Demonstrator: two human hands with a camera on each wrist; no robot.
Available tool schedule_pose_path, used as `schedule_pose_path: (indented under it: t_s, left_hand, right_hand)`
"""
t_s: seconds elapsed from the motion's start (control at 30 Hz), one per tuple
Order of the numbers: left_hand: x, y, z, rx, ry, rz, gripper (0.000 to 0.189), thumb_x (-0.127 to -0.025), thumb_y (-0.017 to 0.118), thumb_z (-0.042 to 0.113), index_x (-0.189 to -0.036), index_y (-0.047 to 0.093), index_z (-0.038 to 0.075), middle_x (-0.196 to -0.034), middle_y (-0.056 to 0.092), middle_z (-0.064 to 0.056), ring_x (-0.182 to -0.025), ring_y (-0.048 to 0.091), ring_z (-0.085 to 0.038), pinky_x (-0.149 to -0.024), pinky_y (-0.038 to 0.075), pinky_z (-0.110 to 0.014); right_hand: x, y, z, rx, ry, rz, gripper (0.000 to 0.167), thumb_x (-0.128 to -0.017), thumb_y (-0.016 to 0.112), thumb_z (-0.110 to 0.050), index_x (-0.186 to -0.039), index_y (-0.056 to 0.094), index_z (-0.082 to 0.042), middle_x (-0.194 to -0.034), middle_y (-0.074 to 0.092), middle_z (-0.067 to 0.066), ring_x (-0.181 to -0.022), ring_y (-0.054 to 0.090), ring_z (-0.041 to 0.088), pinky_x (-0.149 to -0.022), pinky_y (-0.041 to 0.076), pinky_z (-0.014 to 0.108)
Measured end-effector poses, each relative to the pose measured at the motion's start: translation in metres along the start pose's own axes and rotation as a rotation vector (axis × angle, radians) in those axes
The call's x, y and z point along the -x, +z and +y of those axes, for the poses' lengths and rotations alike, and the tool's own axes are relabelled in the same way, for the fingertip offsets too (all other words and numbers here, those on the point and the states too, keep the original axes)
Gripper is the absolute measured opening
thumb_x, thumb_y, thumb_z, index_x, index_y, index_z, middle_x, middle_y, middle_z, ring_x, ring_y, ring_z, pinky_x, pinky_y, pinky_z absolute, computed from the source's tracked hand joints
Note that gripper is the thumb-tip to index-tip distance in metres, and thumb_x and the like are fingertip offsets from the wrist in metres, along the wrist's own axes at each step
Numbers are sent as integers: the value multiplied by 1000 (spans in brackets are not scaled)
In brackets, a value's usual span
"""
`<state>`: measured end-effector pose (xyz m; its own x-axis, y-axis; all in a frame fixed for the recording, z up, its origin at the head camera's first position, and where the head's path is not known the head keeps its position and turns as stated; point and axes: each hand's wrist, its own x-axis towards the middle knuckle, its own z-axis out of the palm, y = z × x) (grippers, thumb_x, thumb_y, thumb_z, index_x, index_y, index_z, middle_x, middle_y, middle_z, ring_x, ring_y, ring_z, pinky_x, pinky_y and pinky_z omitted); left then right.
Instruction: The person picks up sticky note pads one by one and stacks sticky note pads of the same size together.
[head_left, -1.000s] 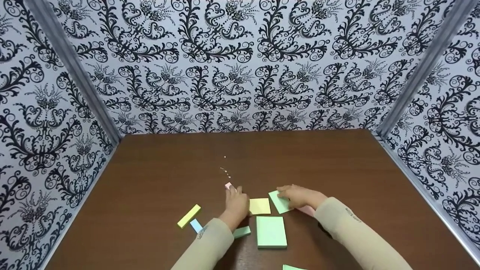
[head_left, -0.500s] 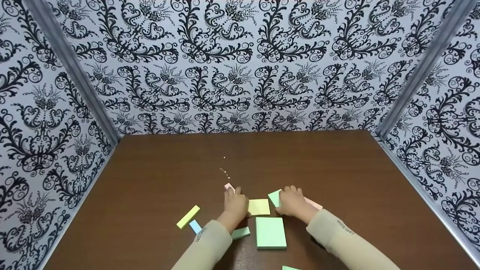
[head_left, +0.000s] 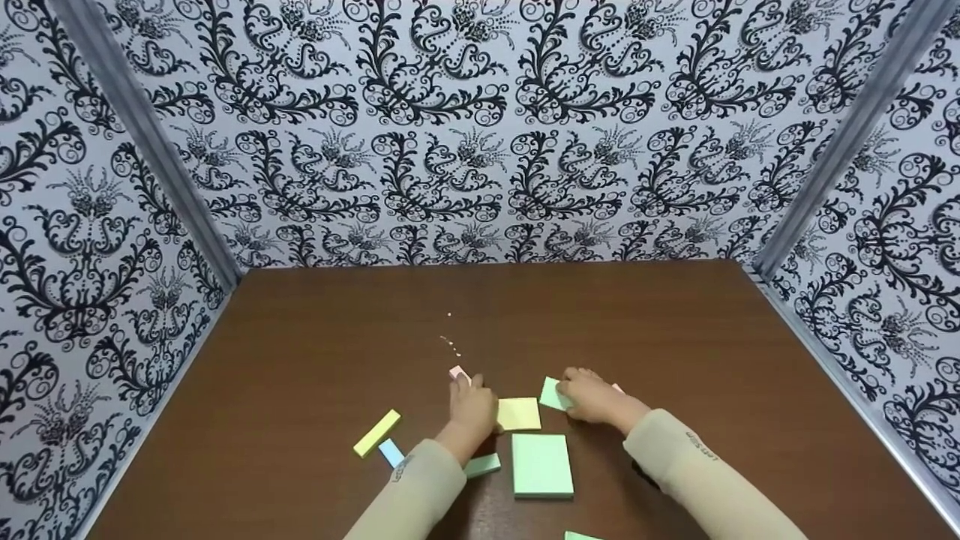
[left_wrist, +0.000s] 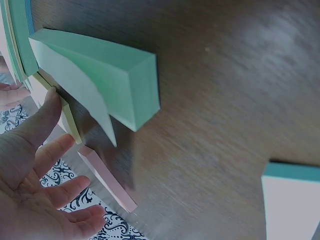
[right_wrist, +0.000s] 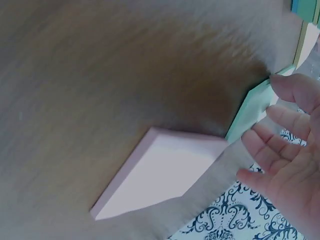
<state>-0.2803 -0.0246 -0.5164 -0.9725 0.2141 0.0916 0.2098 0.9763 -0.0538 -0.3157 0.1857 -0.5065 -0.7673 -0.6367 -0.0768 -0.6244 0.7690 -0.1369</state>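
Note:
In the head view my left hand (head_left: pixel 472 409) lies at the left side of a yellow sticky-note pad (head_left: pixel 519 414). The left wrist view shows its thumb and index finger touching that pad, the other fingers loosely extended. A pink note strip (left_wrist: pixel 107 178) lies just beyond those fingertips. My right hand (head_left: pixel 596 397) rests over a light green sticky-note pad (head_left: pixel 553 393), partly hidden under it. In the right wrist view its thumb and fingertips touch that green pad (right_wrist: pixel 252 107), fingers only slightly bent. A pink pad (right_wrist: pixel 162 172) lies flat beside it, mostly hidden in the head view.
A thick green note stack (head_left: pixel 542 465) lies in front of the yellow pad. Left of it are a green strip (head_left: pixel 482 466), a blue strip (head_left: pixel 391 453) and a yellow strip (head_left: pixel 377 433). Another green piece (head_left: pixel 581 536) shows at the bottom edge. White scraps (head_left: pixel 451 343) dot the brown table.
The right hand has shifted and turned over the green pad, which now sits straighter, closer to the yellow pad's line. The pink pad is more covered. The left hand stays in place.

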Motion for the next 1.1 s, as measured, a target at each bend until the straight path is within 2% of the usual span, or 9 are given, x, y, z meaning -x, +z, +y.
schedule_pose_path:
  t_s: [0.13, 0.23, 0.4, 0.57, 0.63, 0.7, 0.87, 1.0, 1.1]
  left_hand:
    - [1, 1, 0, -3, -5, 41, 41, -48, 80, 45, -74, 72, 15, -95, 54, -4, -92, 46, -29, -80, 34, -39]
    - [2, 2, 0, 0, -7, 49, 40, -49, 80, 44, -75, 71, 14, -94, 54, -4, -90, 45, -29, -79, 34, -39]
    - [1, 2, 0, 14, -3, 24, 39, -50, 80, 43, -75, 71, 14, -93, 53, -5, -92, 45, -30, -81, 35, -41]
    - [1, 3, -1, 6, 12, 32, 37, -51, 80, 43, -73, 71, 15, -89, 54, -6, -90, 46, -30, -79, 36, -41]
    - [0, 4, -1, 6, 15, 32, 36, -51, 79, 43, -73, 71, 16, -88, 55, -6, -88, 47, -29, -78, 36, -41]
    - [1, 4, -1, 9, 19, 21, 36, -52, 79, 44, -74, 71, 16, -87, 55, -6, -87, 46, -29, -78, 36, -41]
    - [0, 3, -2, 58, 22, -10, 36, -54, 79, 46, -75, 70, 18, -94, 57, -7, -87, 47, -29, -79, 37, -41]
    - [-1, 2, -3, 78, 7, -20, 37, -53, 80, 45, -76, 70, 18, -97, 57, -7, -90, 48, -30, -82, 36, -42]
    - [-3, 1, -2, 66, 16, -25, 39, -54, 80, 46, -77, 70, 17, -92, 57, -6, -89, 48, -29, -83, 35, -42]
  right_hand:
    - [1, -2, 5, 28, -79, -12, 28, -77, 65, -1, -105, 61, 1, -105, 52, 17, -91, 52, 31, -73, 41, 40]
    - [2, -2, 6, 28, -121, -5, 29, -76, 66, 1, -104, 62, -1, -107, 54, 16, -93, 53, 31, -74, 43, 40]
    - [4, -1, 3, 54, -175, 29, 27, -72, 67, 2, -98, 66, -5, -101, 56, 11, -89, 55, 26, -73, 45, 37]
    - [6, 0, 0, 160, -232, 56, 23, -68, 69, -2, -90, 67, -8, -94, 57, 7, -82, 55, 22, -70, 45, 36]
    - [8, 0, -1, 175, -234, 37, 23, -70, 69, -4, -93, 67, -9, -95, 58, 7, -85, 55, 23, -75, 46, 40]
    - [10, -2, 0, 137, -216, -3, 28, -72, 69, -6, -99, 66, -8, -99, 58, 8, -91, 56, 25, -83, 43, 46]
    - [18, -13, 12, 57, -119, -20, 41, -70, 71, -10, -111, 62, -5, -102, 61, 9, -98, 54, 30, -92, 35, 53]
    - [25, -15, 19, 89, -76, -29, 45, -70, 76, -22, -110, 63, -5, -103, 62, 11, -101, 52, 33, -96, 29, 58]
    - [29, -12, 22, 129, -75, -51, 50, -68, 78, -30, -108, 64, -4, -105, 61, 12, -104, 50, 33, -98, 26, 60]
